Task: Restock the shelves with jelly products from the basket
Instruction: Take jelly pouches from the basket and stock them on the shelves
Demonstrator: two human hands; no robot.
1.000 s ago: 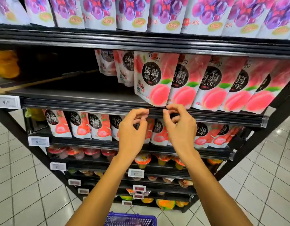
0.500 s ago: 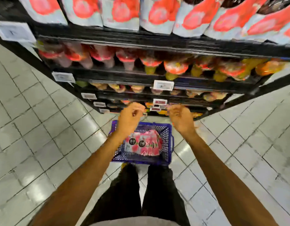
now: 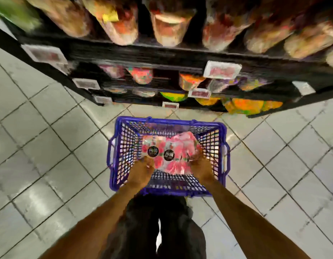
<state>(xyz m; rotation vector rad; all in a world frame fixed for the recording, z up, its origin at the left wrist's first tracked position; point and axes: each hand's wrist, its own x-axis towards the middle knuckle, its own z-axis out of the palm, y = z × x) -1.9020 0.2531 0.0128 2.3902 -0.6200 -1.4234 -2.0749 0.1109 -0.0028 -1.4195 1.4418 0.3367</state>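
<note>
A blue plastic basket point(image 3: 222, 146) stands on the tiled floor in front of my legs. In it lies a pile of pink jelly pouches point(image 3: 173, 152) with round black labels. Both my arms reach down into the basket. My left hand point(image 3: 141, 171) is at the near left edge of the pile and my right hand point(image 3: 201, 168) at its near right edge, both touching the pouches. Motion blur hides how the fingers lie. The black shelves point(image 3: 162, 55) rise just beyond the basket, their lower levels stocked with jelly cups.
White price tags point(image 3: 221, 70) stick out from the shelf edges above the basket. Grey floor tiles point(image 3: 49, 146) spread to the left and right. My dark trousers point(image 3: 158, 227) are directly behind the basket.
My view has swung down from the upper pouch shelf to the floor. Both hands dropped from the shelf edge into the basket and now touch the pouches.
</note>
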